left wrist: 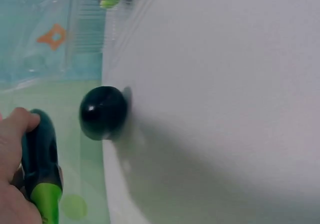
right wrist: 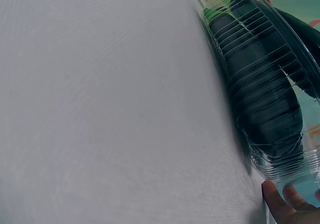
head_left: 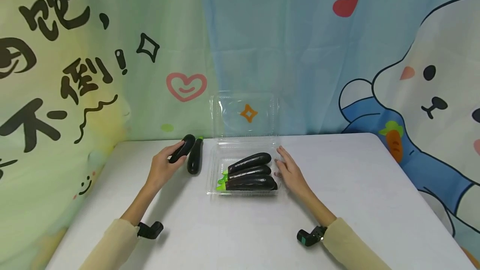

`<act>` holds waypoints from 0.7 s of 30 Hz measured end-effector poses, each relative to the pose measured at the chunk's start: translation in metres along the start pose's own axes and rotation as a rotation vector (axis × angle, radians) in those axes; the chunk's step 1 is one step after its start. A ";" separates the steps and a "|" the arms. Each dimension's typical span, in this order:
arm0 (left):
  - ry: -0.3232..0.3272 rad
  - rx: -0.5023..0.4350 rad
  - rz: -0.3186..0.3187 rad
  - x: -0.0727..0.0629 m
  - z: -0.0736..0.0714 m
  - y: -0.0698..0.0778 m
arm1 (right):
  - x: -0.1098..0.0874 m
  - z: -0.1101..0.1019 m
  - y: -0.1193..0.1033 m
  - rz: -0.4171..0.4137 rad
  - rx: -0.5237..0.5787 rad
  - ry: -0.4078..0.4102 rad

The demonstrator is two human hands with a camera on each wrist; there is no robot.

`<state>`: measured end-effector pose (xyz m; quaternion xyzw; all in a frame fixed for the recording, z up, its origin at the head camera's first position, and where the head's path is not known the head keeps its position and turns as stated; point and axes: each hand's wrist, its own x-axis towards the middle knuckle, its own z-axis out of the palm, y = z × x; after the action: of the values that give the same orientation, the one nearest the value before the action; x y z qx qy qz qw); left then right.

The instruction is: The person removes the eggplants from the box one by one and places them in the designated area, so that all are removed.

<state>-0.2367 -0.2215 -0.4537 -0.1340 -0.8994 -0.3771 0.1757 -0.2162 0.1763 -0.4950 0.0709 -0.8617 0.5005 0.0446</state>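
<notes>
I pinch one eggplant (head_left: 183,149) in my left grip (head_left: 165,165).
Right of this grip, a second eggplant (head_left: 195,157) lies on the desk (head_left: 232,228); farther, one clear box (head_left: 214,163) holds at least three more eggplants (head_left: 250,161), beside my spread right grip (head_left: 292,175).

White table (head_left: 232,228), printed green-and-blue backdrop (head_left: 270,32), seemingly cloth, black lettering (head_left: 30,136), white cartoon animal (head_left: 453,61)

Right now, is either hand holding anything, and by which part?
The left hand holds an eggplant by its dark body, leaving its green stem end exposed; the right hand is at the clear box's side, apparently not gripping.
</notes>
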 end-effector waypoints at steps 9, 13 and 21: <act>0.027 -0.009 -0.213 -0.006 0.003 -0.008 | 0.000 -0.001 0.000 0.002 -0.010 -0.007; 0.036 -0.017 -0.296 -0.004 0.003 -0.015 | 0.001 -0.002 0.000 -0.003 0.002 -0.011; 0.058 0.000 -0.282 0.000 0.004 -0.021 | 0.000 -0.002 0.000 -0.009 0.001 -0.016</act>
<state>-0.2456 -0.2333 -0.4698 0.0049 -0.9039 -0.4017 0.1469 -0.2160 0.1780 -0.4944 0.0790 -0.8616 0.4999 0.0398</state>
